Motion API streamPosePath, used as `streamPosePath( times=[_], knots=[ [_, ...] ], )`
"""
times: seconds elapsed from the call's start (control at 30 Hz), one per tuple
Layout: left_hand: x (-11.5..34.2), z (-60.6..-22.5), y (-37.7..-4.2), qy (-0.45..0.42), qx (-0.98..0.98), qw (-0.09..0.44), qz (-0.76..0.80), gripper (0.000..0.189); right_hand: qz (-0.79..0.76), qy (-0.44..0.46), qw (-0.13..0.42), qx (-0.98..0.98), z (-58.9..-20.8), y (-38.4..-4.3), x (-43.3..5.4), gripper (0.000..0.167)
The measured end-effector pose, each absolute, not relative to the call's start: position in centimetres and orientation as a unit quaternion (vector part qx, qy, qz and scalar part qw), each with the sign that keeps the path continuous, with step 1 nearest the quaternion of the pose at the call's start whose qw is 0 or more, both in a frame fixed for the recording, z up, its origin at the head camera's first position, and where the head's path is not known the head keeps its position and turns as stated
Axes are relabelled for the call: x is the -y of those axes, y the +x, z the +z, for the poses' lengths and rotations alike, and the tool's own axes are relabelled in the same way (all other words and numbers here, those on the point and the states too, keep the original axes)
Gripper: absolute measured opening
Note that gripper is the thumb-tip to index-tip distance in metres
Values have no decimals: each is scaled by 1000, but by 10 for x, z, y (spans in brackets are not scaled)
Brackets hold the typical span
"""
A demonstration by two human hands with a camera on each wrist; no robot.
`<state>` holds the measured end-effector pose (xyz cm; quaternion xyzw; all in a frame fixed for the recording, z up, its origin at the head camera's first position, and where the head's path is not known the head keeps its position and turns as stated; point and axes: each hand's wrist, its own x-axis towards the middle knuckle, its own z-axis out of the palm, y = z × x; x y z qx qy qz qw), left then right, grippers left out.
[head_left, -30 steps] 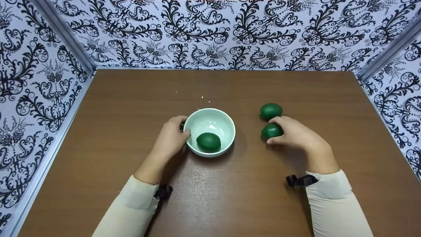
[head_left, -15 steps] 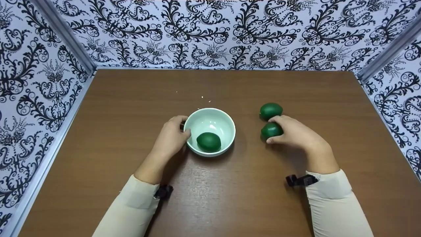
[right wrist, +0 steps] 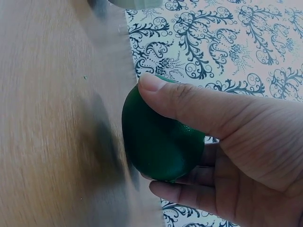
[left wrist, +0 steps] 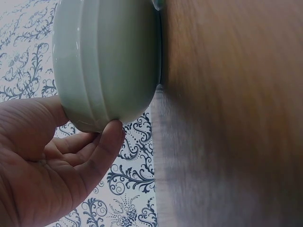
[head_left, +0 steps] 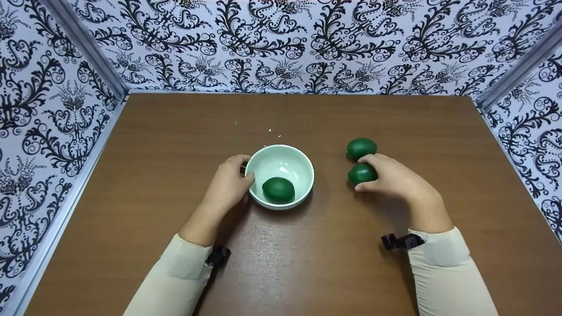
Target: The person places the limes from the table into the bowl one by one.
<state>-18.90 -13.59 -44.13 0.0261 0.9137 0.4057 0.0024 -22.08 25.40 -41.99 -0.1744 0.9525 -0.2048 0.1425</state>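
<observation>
A pale green bowl stands on the table, and one dark green lime lies inside it. My left hand pinches the bowl's left side, thumb at the rim and fingers against the outer wall, as the left wrist view shows on the bowl. To the right of the bowl, my right hand holds a second lime between thumb and fingers. In the right wrist view this lime sits low by the tabletop; I cannot tell whether it touches. A third lime lies just behind it.
The brown wooden table is bounded by patterned walls at the back and both sides. A few tiny pale crumbs lie behind the bowl. Black straps are on both sleeves.
</observation>
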Motion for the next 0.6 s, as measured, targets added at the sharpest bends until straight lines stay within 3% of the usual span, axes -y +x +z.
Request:
streamPosePath(
  times=[0.6],
  knots=[
    [136,-440,-188,24,-913,3,407,40,-210,-177,131,-953,-410,-215,-251,65]
  ],
)
